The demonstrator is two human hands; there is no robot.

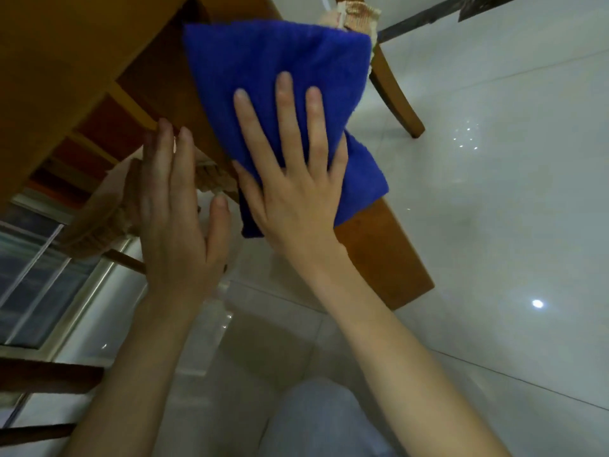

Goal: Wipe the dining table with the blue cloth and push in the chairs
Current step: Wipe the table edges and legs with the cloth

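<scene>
The blue cloth [280, 51] lies draped over the curved wooden top rail of a chair [379, 252]. My right hand [296, 186] lies flat on the cloth with fingers spread and straight, pressing it against the rail. My left hand [178, 225] is beside it, fingers straight, fingertips touching the rail's left edge and holding nothing. The dining table's orange-brown top [49, 61] fills the upper left, just beyond the chair. The chair's beige fringed seat cushion [95, 225] shows below the rail, partly hidden by my left hand.
A second chair with a curved wooden leg [395, 97] and a fringed cushion stands at the top right. Glossy white floor tiles [494, 192] spread to the right and below. A glass sliding door frame [33, 275] is at the left. My trouser leg [323, 423] is at the bottom.
</scene>
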